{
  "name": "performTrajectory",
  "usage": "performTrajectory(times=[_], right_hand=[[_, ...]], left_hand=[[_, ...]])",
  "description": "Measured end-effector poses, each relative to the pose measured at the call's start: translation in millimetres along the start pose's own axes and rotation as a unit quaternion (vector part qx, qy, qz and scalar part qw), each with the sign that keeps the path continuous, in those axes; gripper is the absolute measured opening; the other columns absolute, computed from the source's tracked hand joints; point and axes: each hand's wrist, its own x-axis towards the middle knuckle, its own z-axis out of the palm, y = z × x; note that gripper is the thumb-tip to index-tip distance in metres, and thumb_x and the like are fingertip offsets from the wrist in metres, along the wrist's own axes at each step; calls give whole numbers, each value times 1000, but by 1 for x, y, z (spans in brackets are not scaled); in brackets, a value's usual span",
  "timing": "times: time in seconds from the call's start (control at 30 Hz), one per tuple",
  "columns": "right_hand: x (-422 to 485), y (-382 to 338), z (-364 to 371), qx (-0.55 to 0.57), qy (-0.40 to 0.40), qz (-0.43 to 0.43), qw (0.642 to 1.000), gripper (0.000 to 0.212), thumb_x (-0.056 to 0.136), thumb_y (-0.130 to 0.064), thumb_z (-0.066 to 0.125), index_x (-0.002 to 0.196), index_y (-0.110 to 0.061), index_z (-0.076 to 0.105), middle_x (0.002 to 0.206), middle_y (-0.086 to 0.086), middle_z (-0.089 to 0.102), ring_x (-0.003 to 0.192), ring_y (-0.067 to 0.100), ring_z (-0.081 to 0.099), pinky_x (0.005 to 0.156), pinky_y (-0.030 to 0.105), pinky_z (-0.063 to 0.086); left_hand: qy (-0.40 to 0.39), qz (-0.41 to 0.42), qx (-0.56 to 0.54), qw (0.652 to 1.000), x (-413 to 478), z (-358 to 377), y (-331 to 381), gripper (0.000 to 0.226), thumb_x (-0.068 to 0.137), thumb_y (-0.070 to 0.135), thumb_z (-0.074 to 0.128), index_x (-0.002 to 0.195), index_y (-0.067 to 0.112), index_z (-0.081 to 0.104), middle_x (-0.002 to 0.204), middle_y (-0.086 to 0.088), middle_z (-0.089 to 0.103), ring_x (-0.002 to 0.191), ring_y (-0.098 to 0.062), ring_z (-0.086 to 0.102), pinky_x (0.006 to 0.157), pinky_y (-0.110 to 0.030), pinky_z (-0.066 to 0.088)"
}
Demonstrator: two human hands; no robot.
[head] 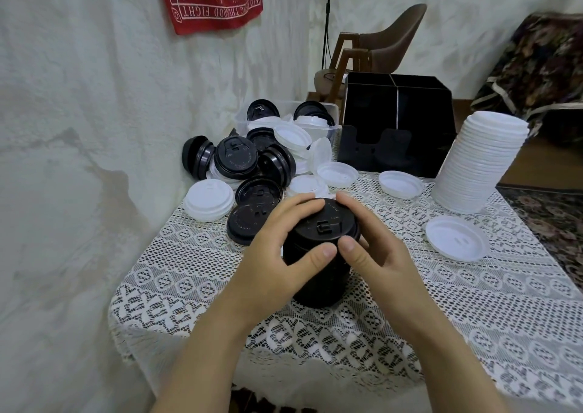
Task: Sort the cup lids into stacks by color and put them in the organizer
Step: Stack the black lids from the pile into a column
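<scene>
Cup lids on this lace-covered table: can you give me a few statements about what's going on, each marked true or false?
1. Both the left hand and the right hand grip the stack of black plastic cup lids. True.
2. The tall stack of white plastic lids stands left of the black stack. False: it stands to the right.
3. The black box-shaped organizer sits at the table's near edge. False: it sits at the far side.
4. Loose black and white lids lie mixed in a pile beyond the hands. True.
</scene>
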Motion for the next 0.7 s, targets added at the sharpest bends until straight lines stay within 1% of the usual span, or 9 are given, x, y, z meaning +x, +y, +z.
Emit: performTrajectory(times=[0.1,0.17,0.27,0.4,0.5,0.63,0.7], right_hand=[[-1,2,0,8,4,-2,1000,65,75,-55,72,134,-38,52,131,-16,60,124,8,55,100,24,47],[-1,4,-1,18,11,-1,1000,68,70,-61,74,132,-40,54,131,-14,61,125,10,55,100,24,47],[-2,5,-1,29,20,-3,999,64,69,-60,76,128,-43,58,130,-11,63,124,11,56,96,22,49],[-3,9,-2,25,24,-1,999,70,68,-59,76,131,-35,56,129,-9,64,124,12,57,94,21,48],[-5,11,-4,21,24,3,999,76,67,-60,76,133,-31,54,129,-9,64,124,12,57,95,21,48],[-5,10,-4,14,13,4,1000,70,69,-61,75,131,-39,55,131,-10,62,125,12,56,98,23,48],[-5,9,-4,7,6,6,1000,66,69,-64,74,129,-45,56,132,-13,61,126,9,54,101,27,48]], left_hand=[[-3,5,-9,1000,-1,4,-1,55,76,46,63,127,29,53,138,19,44,131,4,40,104,-14,35],[-2,10,-4,1000,-1,6,-3,55,76,46,63,127,30,51,137,19,43,131,2,40,105,-15,35],[-2,18,3,1000,-1,7,-6,55,76,44,63,127,29,50,137,17,42,132,0,39,106,-16,34],[-8,18,-2,1000,-1,10,-10,55,75,43,64,126,29,49,136,16,42,131,-1,40,106,-16,34],[-6,21,-1,1000,0,13,-12,53,75,42,64,124,31,49,136,14,42,131,1,40,104,-13,33],[-14,17,-23,1000,-2,12,-12,53,75,41,64,125,28,52,136,18,44,131,-1,41,104,-16,35],[-17,9,-98,995,-2,7,-11,49,77,36,61,124,25,56,133,12,53,128,-7,48,102,-20,40]])
